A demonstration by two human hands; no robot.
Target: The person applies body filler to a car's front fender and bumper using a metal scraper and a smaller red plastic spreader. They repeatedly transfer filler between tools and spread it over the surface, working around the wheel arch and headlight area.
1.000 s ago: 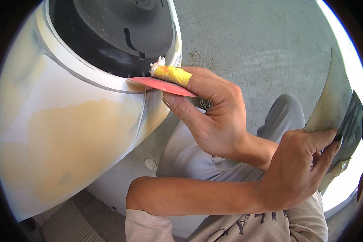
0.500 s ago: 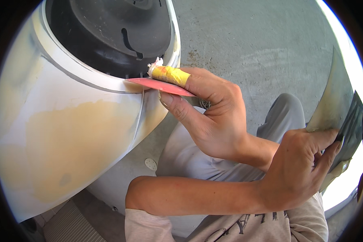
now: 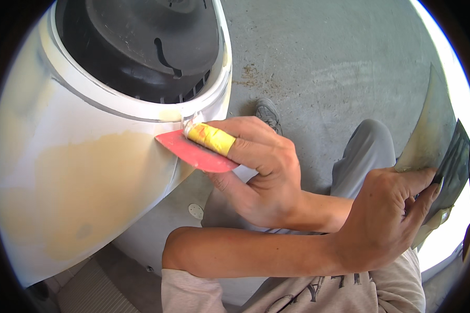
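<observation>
My right hand (image 3: 258, 172) is shut on a thin red spreader (image 3: 198, 159), its left corner at the white body panel (image 3: 104, 120) below a curved rim. One finger is wrapped in yellow tape (image 3: 212, 138), with crumpled whitish material at its tip. The panel carries pale yellow patches, and a black moulded piece (image 3: 130, 47) sits inside its opening. My left hand (image 3: 386, 208), its forearm crossing in front of me, grips thin flat spreader plates, a translucent greyish one (image 3: 423, 135) and a dark one (image 3: 449, 167), at the right.
Grey concrete floor (image 3: 318, 52) lies beyond my bent knee (image 3: 368, 146) and shoe (image 3: 266, 112). A small white perforated disc (image 3: 195, 211) rests below the panel. A ribbed surface (image 3: 89, 292) shows at the lower left. Bright light fills the right edge.
My right hand and the red spreader have dropped toward me and slightly left, turning so that more of the spreader's face shows. My shoe has come into sight. My left hand is almost unchanged.
</observation>
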